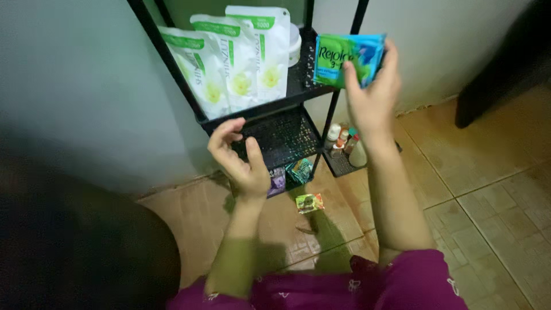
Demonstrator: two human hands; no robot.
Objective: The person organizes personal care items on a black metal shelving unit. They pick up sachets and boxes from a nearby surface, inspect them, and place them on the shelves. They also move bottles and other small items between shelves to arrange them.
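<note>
Holding a green-blue sachet point(348, 59) upright, long axis level, over the rack's point(287, 95) right end, the right hand point(373, 100) hides its near corner; left hand point(241, 158) curls loosely, empty.

Two bare forearms rise from the bottom of the view, each ending in an uncovered hand: the left hand point(241, 158) toward ten o'clock of the frame's centre, the right hand point(373, 97) toward one o'clock. No rings, bracelets or watch show on either wrist or on the fingers. At six o'clock the person wears a magenta-purple garment point(356, 287) of soft cloth, sprinkled with small pale motifs, some near the lower edge and one at five o'clock. The garment bunches in folds around the right elbow.
</note>
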